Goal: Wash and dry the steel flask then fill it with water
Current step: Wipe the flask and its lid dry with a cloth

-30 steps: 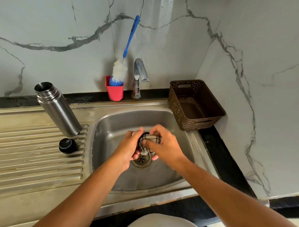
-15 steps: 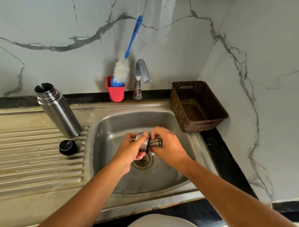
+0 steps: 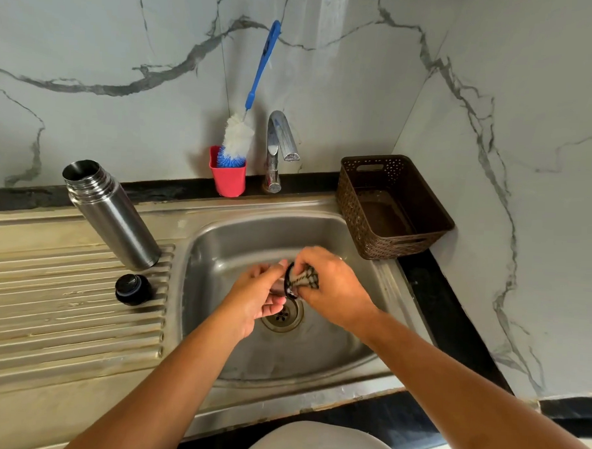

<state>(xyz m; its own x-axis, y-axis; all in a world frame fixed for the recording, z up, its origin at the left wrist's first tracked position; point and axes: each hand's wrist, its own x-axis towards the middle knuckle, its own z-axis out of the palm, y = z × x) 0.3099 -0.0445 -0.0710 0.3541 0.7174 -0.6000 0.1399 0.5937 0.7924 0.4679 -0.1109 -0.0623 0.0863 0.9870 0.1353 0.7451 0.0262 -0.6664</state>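
**A:** Head view first, from the fingers out: what are they closed on?

**B:** The fingers of the right hand [image 3: 332,287] are bunched tight around a checked cloth [image 3: 304,279], pressing it against a small steel cup [image 3: 280,284] that the left hand [image 3: 257,297] pinches from the other side. Both hands are curled shut, none of the fingers spread. Only a sliver of the cup shows between them.

**B:** A second ago the cloth was wadded over the cup's top. Now it sits to the right side of the cup, and the left hand has turned a little, so the wiping has gone round the cup.

**A:** And the flask itself?

**B:** The steel flask [image 3: 111,216] stands open-mouthed on the ribbed drainboard [image 3: 63,316], left of the basin and well apart from the hands. Its black stopper [image 3: 133,289] lies just beside its base. Neither has shifted.

**A:** So where does that leave the job?

**B:** I judge this is the drying step, on the cup. The tap [image 3: 279,149] is not running and the sink [image 3: 316,354] shows no standing water around the drain [image 3: 282,315]. The bottle brush [image 3: 248,120] is parked in the red holder [image 3: 228,177]. The brown basket [image 3: 390,208] at the right is empty.

**A:** What remains?

**B:** Probably finish the cup, then fill the flask under the tap. Whether its inside is already dry, I cannot tell.
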